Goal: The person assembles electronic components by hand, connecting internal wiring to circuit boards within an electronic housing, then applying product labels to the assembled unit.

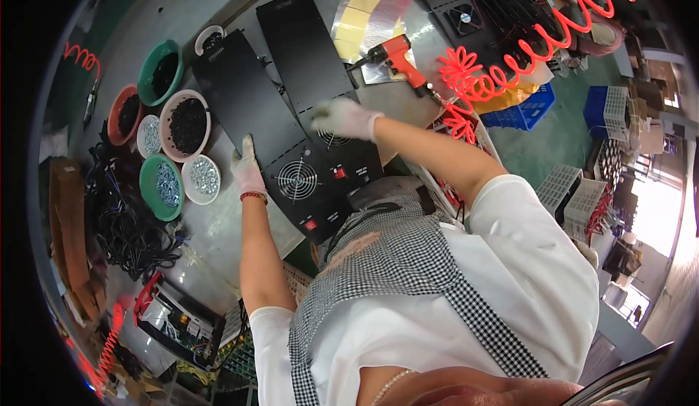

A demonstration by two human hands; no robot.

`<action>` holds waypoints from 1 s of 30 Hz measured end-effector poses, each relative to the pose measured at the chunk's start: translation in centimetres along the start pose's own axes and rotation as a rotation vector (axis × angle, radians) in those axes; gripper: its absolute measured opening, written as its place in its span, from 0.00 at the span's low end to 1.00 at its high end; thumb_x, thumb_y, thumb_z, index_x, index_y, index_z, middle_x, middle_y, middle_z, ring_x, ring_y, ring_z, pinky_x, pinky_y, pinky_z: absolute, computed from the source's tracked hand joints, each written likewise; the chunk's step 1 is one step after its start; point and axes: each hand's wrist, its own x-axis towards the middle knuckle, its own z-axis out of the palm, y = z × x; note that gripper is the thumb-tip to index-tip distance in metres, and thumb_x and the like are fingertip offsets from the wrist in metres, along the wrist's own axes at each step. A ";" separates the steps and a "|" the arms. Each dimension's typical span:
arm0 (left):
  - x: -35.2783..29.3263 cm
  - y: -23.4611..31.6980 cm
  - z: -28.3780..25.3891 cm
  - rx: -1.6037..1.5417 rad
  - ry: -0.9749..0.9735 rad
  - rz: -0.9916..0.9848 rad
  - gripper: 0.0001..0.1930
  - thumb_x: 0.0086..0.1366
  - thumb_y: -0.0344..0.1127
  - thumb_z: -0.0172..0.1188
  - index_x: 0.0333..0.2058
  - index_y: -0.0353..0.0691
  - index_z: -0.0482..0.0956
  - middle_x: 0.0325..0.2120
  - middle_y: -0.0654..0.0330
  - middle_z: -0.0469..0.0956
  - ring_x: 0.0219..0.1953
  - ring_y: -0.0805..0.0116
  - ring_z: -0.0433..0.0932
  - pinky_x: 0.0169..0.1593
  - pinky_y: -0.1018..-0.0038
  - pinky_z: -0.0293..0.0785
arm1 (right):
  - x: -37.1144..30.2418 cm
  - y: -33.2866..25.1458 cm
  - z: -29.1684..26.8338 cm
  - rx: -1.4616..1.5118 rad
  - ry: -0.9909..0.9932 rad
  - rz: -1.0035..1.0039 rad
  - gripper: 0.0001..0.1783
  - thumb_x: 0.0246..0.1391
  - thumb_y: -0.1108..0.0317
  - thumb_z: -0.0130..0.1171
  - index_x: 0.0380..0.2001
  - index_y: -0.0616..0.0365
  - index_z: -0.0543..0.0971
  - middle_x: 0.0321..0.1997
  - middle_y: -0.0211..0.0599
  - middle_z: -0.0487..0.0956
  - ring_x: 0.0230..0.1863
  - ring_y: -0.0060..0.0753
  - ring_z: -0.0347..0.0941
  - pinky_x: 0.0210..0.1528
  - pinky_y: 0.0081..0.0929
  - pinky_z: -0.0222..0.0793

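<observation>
Two long black metal cases lie side by side, their ends with round fan grilles and red switches toward me. My left hand (247, 167), in a pale glove, touches the outer edge of the left case (244, 89) with its fingers stretched out. Above the grille end of the right case (298, 49) is my right hand (348, 119), also gloved, its fingers curled together. Whatever sits in those fingertips is too small to make out. That hand partly covers the right case's grille, while the left case's fan grille (297, 180) shows fully.
At left stand several bowls of small parts, including a green bowl of silvery screws (162, 187) and a pink bowl of black pieces (187, 125). Black cables (131, 224) are heaped nearby. A red power driver (397, 58) with a coiled red hose (502, 78) lies beyond my right hand.
</observation>
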 end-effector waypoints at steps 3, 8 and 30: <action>1.9 -2.0 -1.6 0.195 0.023 0.015 0.42 0.61 0.56 0.63 0.54 0.15 0.65 0.46 0.46 0.76 0.47 0.60 0.74 0.54 0.70 0.69 | 3.6 4.1 -7.1 0.153 0.431 0.082 0.31 0.50 0.51 0.61 0.51 0.64 0.76 0.45 0.52 0.80 0.50 0.44 0.77 0.54 0.33 0.71; -1.0 -0.1 0.3 0.488 -0.034 0.147 0.35 0.62 0.52 0.61 0.50 0.20 0.69 0.46 0.39 0.75 0.50 0.53 0.74 0.56 0.65 0.66 | 4.5 9.0 -23.2 -0.591 1.069 -0.045 0.33 0.48 0.57 0.64 0.56 0.61 0.71 0.56 0.51 0.73 0.58 0.49 0.69 0.60 0.41 0.65; -12.5 8.8 2.7 -0.065 -0.440 0.129 0.27 0.66 0.34 0.60 0.59 0.29 0.63 0.52 0.46 0.72 0.52 0.65 0.73 0.56 0.73 0.70 | -5.6 -11.2 -27.8 0.634 0.377 -0.273 0.22 0.54 0.63 0.64 0.47 0.68 0.76 0.46 0.39 0.80 0.43 0.29 0.78 0.46 0.28 0.73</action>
